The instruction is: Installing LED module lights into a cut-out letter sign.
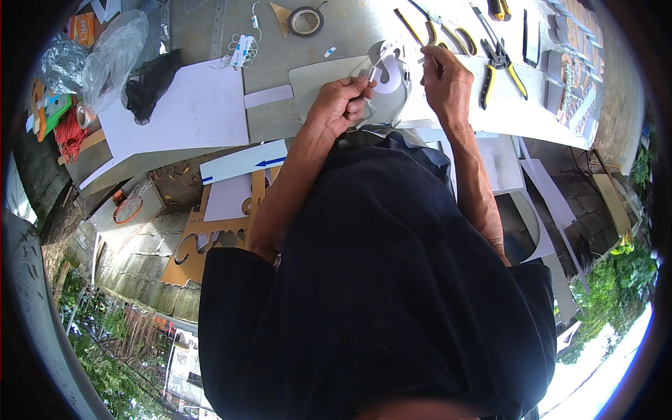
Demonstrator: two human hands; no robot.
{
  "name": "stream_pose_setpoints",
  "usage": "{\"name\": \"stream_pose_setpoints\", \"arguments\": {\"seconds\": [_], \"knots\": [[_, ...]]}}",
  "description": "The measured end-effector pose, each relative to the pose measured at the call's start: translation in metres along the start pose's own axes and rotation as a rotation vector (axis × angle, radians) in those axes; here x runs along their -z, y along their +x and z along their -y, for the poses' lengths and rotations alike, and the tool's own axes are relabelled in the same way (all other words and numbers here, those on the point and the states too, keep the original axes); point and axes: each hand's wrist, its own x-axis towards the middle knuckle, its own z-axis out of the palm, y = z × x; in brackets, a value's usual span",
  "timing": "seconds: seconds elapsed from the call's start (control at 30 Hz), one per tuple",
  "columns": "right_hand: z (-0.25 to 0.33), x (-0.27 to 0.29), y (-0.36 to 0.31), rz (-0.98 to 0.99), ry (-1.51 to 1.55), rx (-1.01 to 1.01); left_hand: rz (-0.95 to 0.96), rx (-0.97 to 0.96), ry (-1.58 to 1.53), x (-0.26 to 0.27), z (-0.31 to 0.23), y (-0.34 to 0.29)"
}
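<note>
My left hand (341, 106) is closed, thumb and fingers pinching a small white wired module (373, 74). Thin white wire (369, 109) hangs below those fingers. Across from it, my right hand (448, 82) is closed in a pinch too; a little white shows at its fingertips, too small to name. Between the hands a curved white cut-out (388, 75) lies on a pale board (308, 80). A bundle of similar white modules with blue marks (243, 52) rests to the left, its thin wires looped. One loose module (330, 52) lies nearer the board.
Yellow-and-black pliers (497, 59), scissors (448, 35) and a yellow cutter (410, 26) lie beyond my right hand. Farther right stand stacked raised shapes (575, 73). Leftward are a tape roll (306, 22), white sheet (178, 112), plastic bags (115, 52) and red wire (71, 136).
</note>
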Motion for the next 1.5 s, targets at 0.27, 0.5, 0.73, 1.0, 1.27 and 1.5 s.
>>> {"name": "stream_pose_setpoints", "arguments": {"seconds": [0.27, 0.5, 0.73, 1.0, 1.27, 1.5], "knots": [[-0.023, 0.036, 0.024, -0.137, -0.239, 0.094, -0.144, -0.296, 0.282, -0.015, -0.004, -0.005], [-0.031, -0.006, 0.045, 0.243, -0.351, 0.622, -0.349, -0.676, 0.738, -0.009, -0.020, 0.000], [-0.025, -0.022, 0.061, 0.411, -0.644, 0.790, -0.735, -1.121, 1.501, -0.003, -0.034, 0.000], [-0.012, -0.027, 0.009, 0.300, -0.602, 0.525, -0.663, -1.204, 1.359, -0.008, -0.033, -0.003], [-0.025, -0.017, -0.005, 0.238, -0.169, 0.405, -0.497, -1.191, 1.316, -0.004, -0.004, 0.004], [-0.035, -0.008, 0.008, 0.451, 0.012, 0.396, -0.557, -1.278, 1.318, -0.006, 0.013, 0.011]]}}
